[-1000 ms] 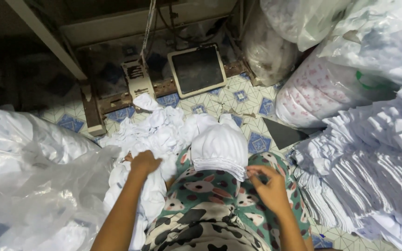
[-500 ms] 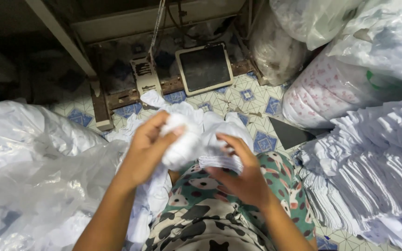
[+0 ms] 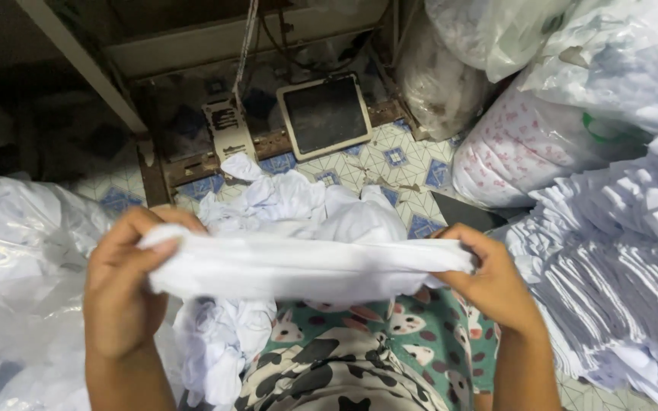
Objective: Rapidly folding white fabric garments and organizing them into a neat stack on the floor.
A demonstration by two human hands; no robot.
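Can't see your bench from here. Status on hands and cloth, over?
Left hand and right hand each grip an end of the white cloth piece, stretched flat over the lap. Loose cloth heap beyond. Nothing between the hands.

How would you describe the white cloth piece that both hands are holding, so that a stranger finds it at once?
Start at the lap in green animal-print fabric. Just above it, the left hand and right hand pinch the ends of one white cloth piece. Unlike the crumpled white cloth heap behind it, it is stretched flat into a horizontal band.
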